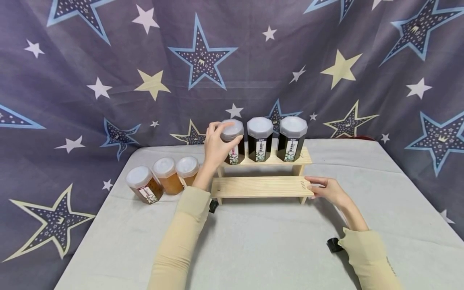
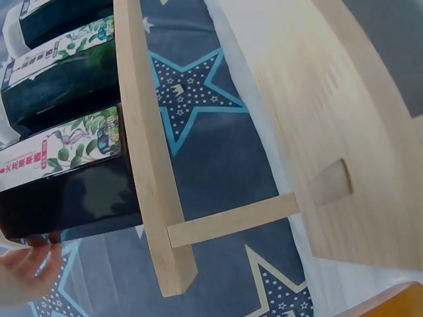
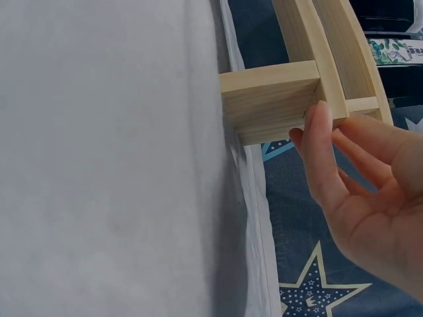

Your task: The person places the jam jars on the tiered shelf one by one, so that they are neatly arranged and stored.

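Observation:
A two-step wooden rack (image 1: 261,186) stands on the table with three dark jars on its upper step. My left hand (image 1: 216,146) grips the leftmost dark jar (image 1: 236,156), thumb and fingers around its pale octagonal lid. In the left wrist view, fingertips of that hand (image 2: 30,272) show at the side of the jar (image 2: 73,211). The middle jar (image 1: 260,147) and the right jar (image 1: 290,147) stand beside it, labels facing forward. With thumb and fingers, my right hand (image 1: 330,189) pinches the right end of the lower step, seen close in the right wrist view (image 3: 330,109).
Left of the rack, three amber jars with white lids stand on the table: a labelled one (image 1: 148,189), a middle one (image 1: 170,183) and one partly behind my left arm (image 1: 188,171). A star-patterned curtain (image 1: 250,48) hangs behind the pale-clothed table (image 1: 268,245).

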A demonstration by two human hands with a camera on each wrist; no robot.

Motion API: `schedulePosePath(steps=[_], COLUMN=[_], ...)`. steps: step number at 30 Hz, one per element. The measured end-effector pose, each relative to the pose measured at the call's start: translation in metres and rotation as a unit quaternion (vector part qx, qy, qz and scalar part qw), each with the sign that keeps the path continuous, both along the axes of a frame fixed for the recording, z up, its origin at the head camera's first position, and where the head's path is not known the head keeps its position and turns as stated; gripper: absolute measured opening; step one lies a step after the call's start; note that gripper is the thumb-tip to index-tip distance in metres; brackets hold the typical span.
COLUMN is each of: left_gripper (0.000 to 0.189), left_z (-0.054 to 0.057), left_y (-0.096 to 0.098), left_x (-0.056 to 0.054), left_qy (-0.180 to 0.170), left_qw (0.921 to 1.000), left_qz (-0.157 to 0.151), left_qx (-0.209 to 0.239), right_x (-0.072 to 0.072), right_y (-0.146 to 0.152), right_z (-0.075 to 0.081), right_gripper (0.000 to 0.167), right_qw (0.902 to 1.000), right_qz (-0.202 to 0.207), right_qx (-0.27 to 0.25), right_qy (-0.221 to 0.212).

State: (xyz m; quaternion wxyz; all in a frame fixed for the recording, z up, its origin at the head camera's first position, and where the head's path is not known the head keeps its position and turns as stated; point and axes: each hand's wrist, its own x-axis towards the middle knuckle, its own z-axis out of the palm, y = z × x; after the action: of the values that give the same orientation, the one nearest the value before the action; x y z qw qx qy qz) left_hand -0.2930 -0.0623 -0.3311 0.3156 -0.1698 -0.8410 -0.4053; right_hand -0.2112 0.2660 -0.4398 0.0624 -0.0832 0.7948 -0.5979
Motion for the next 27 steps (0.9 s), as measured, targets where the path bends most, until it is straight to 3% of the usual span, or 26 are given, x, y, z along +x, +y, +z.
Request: schedulePosePath(steps=[9,15,18,22,27], left_gripper=[0.045,0.046,0.046,0.043,0.037], left_z=[0.0,0.0,-0.002,-0.007,-0.01], left_y=[-0.001,0.001,0.001,0.002,0.002], left_x=[-0.002,0.003,0.007,0.011,0.016], left_qy=[-0.031,-0.051,-0.058,-0.044,-0.007], left_qw=[0.9989,0.9979,0.9975,0.9971,0.9972], left_qz=[-0.03,-0.034,-0.04,-0.048,-0.036], left_qx=[-0.014,-0.019,0.0,0.04,0.065], right_x=[0.0,0.001,0.0,0.0,0.0], right_y=[0.0,0.0,0.0,0.0,0.0], right_z=[-0.001,-0.001,-0.001,-0.001,-0.001], right_gripper=[0.043,0.043,0.043,0.044,0.044], right_qw=[1.0,1.0,1.0,1.0,1.0], right_qz=[-0.003,-0.002,-0.001,-0.002,-0.003], right_qx=[0.007,0.004,0.003,0.004,0.004], right_qy=[0.002,0.002,0.001,0.001,0.0])
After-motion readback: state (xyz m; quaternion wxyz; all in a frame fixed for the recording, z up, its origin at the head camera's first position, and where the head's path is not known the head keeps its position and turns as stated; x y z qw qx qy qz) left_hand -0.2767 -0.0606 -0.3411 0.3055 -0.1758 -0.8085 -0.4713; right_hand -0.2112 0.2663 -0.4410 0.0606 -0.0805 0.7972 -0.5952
